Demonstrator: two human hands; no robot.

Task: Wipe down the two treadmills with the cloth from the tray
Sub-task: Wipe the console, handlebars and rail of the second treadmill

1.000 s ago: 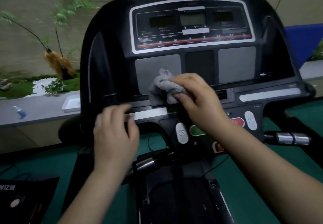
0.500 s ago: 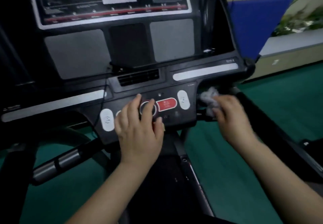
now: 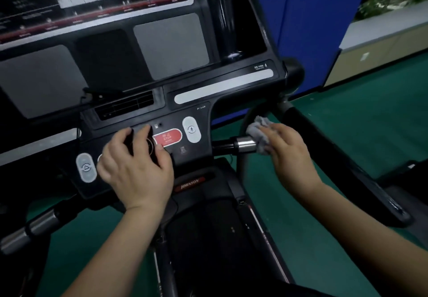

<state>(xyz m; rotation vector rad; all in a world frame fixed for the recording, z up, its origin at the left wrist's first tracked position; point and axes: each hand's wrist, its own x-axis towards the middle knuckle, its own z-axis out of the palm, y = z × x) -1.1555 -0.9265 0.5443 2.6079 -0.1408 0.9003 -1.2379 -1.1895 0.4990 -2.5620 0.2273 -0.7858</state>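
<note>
Head view: our right hand (image 3: 289,150), gripping the cloth (image 3: 258,134), has moved from the treadmill (image 3: 222,86) console to its right handle (image 3: 243,144); our left hand (image 3: 136,169) rests open-fingered on the buttons. Wiping continues.

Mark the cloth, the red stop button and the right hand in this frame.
cloth (image 3: 258,132): head view, on the grey bunched fabric left of the fingers.
red stop button (image 3: 168,136): head view, on its red face.
right hand (image 3: 289,148): head view, on the back of the hand.
</note>
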